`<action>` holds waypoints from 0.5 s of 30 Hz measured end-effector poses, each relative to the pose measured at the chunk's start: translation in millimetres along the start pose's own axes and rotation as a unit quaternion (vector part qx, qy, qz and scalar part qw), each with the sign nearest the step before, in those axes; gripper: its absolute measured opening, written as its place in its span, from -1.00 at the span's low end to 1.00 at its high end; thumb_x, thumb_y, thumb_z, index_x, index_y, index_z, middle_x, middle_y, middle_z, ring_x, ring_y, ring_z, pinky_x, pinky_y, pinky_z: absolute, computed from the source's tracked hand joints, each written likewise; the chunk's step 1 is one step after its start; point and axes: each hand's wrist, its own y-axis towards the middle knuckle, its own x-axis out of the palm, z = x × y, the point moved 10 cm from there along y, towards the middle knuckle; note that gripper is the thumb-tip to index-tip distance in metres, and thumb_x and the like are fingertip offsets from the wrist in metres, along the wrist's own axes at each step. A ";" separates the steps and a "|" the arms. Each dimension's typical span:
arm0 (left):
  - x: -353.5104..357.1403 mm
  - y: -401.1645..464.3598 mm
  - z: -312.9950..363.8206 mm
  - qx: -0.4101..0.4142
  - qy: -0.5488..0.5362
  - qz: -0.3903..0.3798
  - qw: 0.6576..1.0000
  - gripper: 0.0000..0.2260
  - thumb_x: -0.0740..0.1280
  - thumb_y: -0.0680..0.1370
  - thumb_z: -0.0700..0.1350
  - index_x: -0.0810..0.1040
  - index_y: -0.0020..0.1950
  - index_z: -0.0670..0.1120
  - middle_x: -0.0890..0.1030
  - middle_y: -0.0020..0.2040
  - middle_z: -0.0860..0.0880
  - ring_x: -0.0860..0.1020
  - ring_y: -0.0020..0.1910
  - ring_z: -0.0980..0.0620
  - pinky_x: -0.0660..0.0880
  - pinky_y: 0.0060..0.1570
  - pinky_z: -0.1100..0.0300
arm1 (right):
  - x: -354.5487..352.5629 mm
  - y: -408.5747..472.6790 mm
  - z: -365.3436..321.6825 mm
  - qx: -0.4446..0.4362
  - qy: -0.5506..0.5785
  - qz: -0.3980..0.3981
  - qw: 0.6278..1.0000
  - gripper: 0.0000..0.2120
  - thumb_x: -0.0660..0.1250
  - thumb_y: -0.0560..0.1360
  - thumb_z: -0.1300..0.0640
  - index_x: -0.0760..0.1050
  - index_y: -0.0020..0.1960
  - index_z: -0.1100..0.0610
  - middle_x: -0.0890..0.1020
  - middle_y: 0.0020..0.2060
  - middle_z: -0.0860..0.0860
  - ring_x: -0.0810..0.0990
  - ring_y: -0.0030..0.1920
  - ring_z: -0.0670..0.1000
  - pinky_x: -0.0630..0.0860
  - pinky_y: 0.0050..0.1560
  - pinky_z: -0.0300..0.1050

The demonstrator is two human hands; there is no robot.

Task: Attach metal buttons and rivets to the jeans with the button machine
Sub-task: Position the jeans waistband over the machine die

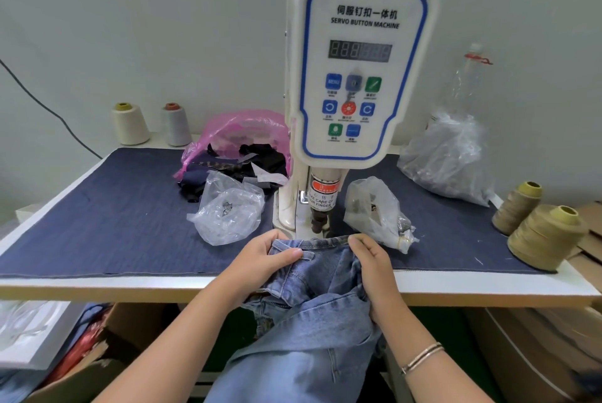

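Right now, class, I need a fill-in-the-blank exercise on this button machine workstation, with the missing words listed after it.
1. Both hands, left hand and right hand, grip the waistband of the ______ jeans.
2. The English label on the button machine reads SERVO ______ MACHINE.
3. A bracelet sits on the person's ______ wrist.
4. The bag behind the dark fabric scraps is ______ in colour.

Missing words: blue; BUTTON; right; pink
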 end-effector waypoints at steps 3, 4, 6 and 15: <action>-3.9 -1.1 2.2 0.016 -0.034 0.046 0.998 -0.79 0.45 0.50 -0.12 0.58 -0.29 0.11 0.66 -0.29 0.06 0.61 -0.31 0.15 0.48 -0.32 0.36 | -3.2 -1.1 0.6 0.005 0.019 0.016 1.000 -0.69 0.24 0.58 0.19 0.59 -0.29 -0.01 0.57 -0.40 -0.17 0.53 -0.33 -0.28 0.46 -0.30 -0.44; -5.0 -0.4 2.2 0.021 -0.036 0.055 0.998 -0.77 0.44 0.51 -0.13 0.58 -0.31 0.12 0.64 -0.32 0.08 0.59 -0.33 0.18 0.46 -0.33 0.38 | -4.5 -0.9 1.6 0.008 0.026 0.023 0.999 -0.70 0.24 0.58 0.19 0.59 -0.29 0.00 0.57 -0.39 -0.16 0.54 -0.33 -0.27 0.47 -0.29 -0.44; -4.9 0.3 6.4 0.032 -0.039 0.060 0.997 -0.73 0.42 0.53 -0.16 0.61 -0.31 0.16 0.64 -0.34 0.13 0.59 -0.35 0.24 0.45 -0.34 0.42 | -6.8 -0.3 3.2 0.015 0.036 0.038 0.999 -0.71 0.25 0.58 0.18 0.58 -0.28 0.02 0.54 -0.39 -0.13 0.51 -0.34 -0.23 0.48 -0.28 -0.40; 1.7 6.2 -0.5 0.021 -0.119 0.017 0.993 -0.95 0.43 0.49 -0.10 0.67 -0.14 0.05 0.71 -0.11 -0.06 0.68 -0.14 0.02 0.56 -0.18 0.24 | -6.8 5.2 12.4 0.046 0.053 0.035 0.997 -0.80 0.28 0.56 0.15 0.54 -0.19 0.21 0.51 -0.31 -0.04 0.48 -0.23 -0.13 0.43 -0.15 -0.23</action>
